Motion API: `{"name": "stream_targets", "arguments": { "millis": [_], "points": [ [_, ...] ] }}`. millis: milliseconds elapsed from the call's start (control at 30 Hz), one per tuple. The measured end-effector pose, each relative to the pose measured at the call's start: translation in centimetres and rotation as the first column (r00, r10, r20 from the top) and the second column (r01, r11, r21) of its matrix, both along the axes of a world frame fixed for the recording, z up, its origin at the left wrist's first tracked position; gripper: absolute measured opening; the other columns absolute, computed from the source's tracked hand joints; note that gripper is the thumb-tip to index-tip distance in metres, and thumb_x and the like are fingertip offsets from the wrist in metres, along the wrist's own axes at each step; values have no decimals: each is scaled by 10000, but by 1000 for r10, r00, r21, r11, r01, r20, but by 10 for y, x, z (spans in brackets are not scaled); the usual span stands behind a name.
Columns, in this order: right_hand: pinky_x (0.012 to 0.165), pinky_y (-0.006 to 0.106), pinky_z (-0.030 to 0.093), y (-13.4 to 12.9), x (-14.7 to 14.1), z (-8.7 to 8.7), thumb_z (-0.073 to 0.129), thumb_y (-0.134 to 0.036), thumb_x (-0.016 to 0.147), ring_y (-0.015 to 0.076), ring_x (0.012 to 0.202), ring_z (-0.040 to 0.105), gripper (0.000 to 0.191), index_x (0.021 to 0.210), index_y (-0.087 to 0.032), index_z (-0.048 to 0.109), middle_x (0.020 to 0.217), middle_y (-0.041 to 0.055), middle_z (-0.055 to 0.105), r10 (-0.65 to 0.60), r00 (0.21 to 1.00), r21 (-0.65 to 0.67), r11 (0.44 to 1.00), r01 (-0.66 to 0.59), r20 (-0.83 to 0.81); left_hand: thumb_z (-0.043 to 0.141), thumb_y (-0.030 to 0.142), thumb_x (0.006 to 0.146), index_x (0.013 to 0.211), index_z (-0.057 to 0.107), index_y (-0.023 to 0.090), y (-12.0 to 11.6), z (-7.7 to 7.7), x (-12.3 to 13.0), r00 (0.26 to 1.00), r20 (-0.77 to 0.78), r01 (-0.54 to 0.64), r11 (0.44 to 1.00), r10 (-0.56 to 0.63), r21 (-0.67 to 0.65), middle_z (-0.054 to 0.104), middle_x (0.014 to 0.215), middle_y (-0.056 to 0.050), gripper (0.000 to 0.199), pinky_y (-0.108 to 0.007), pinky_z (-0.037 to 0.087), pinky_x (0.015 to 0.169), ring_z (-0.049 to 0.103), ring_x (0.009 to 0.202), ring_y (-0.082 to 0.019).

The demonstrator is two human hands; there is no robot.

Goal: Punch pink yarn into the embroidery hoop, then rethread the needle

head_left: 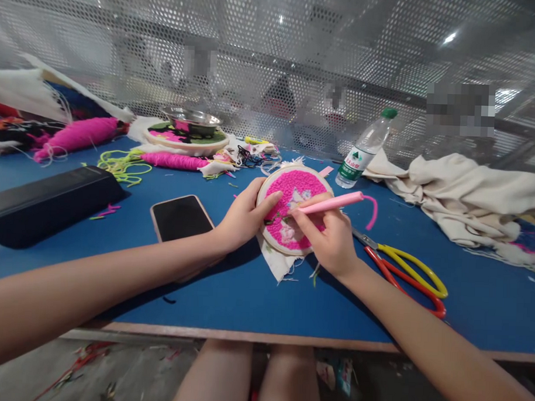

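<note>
At 12 o'clock on the blue surface (246, 308), your left hand (244, 217) has its fingers clamped on the rim of the round hoop (267, 237), while your right hand (336, 241) has its fingers closed round the pink pen-shaped tool (337, 202). You seem to be working the tip into the looped pile (290, 184); the next move calls for a steady hoop and light tip control. The tool's long axis runs roughly 9 to 3 o'clock, tip toward 9, pink yarn (374, 213) trailing at 3.
</note>
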State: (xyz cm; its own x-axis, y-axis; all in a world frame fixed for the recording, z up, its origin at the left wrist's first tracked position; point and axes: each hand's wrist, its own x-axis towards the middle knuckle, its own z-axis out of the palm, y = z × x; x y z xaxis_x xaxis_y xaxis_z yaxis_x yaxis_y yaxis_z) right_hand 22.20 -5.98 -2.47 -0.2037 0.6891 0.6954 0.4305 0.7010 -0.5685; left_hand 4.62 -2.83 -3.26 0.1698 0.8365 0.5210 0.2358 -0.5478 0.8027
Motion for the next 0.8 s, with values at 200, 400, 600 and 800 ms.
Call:
{"name": "stream_targets", "arguments": {
  "millis": [200, 400, 600, 800],
  "points": [
    [584, 239, 560, -1, 0, 0, 615, -307, 880, 121, 657, 648, 123, 888, -188, 583, 857, 17, 614, 22, 1000, -1, 1000, -22, -19, 484, 378, 917, 1111, 542, 158, 0, 0, 0, 1000, 1, 11, 1000, -11, 2, 647, 1057, -54, 299, -309, 475, 866, 595, 978, -195],
    [588, 228, 545, -2, 0, 3, 638, -290, 866, 117, 652, 642, 107, 844, -204, 580, 797, -4, 617, -8, 1000, 42, 999, 8, 3, 487, 371, 916, 1112, 539, 165, 0, 1, 0, 1000, -11, 4, 1000, -4, 11, 646, 1075, -49, 289, -316, 465, 895, 589, 1007, -197],
    [572, 222, 508, -3, 0, 5, 665, -257, 847, 107, 623, 623, 97, 813, -209, 589, 759, -20, 623, -24, 999, 73, 997, 22, 25, 486, 378, 915, 1099, 544, 170, 1, 0, 0, 1000, -21, -11, 1000, 11, 8, 650, 1062, -49, 284, -319, 471, 883, 595, 990, -198],
    [584, 259, 493, -1, -1, 3, 681, -288, 835, 114, 597, 608, 139, 761, -207, 597, 743, -18, 623, 21, 999, -36, 999, -20, 31, 473, 376, 925, 1111, 541, 168, -1, 0, -1, 999, -39, -18, 999, 20, 34, 645, 1063, -47, 287, -306, 468, 880, 591, 985, -192]
  ]
}}
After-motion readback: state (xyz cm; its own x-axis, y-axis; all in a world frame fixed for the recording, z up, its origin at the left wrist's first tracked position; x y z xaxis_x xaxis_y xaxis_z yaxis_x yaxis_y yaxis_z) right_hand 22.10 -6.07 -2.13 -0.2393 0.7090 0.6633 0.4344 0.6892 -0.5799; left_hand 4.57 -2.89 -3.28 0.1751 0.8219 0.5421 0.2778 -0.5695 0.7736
